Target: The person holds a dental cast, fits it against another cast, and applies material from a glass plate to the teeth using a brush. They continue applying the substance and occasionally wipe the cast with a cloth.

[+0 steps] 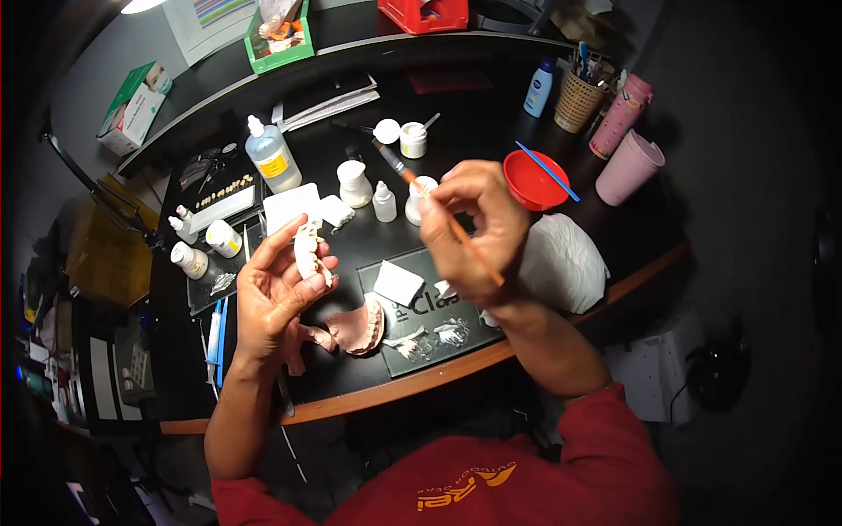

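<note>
Between the thumb and fingers of my left hand point(279, 289) is a pale dental cast piece point(308, 252) with teeth along it. My right hand point(476, 230) grips a brush point(472, 243) with a reddish-brown handle; its dark tip points up and left, over the white jars. Below the hands, a pinkish dental model point(358, 328) with a row of teeth lies at the left edge of a dark glass slab point(421, 307). A folded white pad point(398, 283) and small white heaps of material rest on the slab.
A clear bottle point(274, 156), white jar point(354, 184) and dropper bottle point(384, 202) stand behind the hands. To the right are a red bowl point(535, 180) with a blue stick across it, crumpled white tissue point(566, 263) and a pink cup point(629, 168). The wooden table edge point(399, 386) runs in front.
</note>
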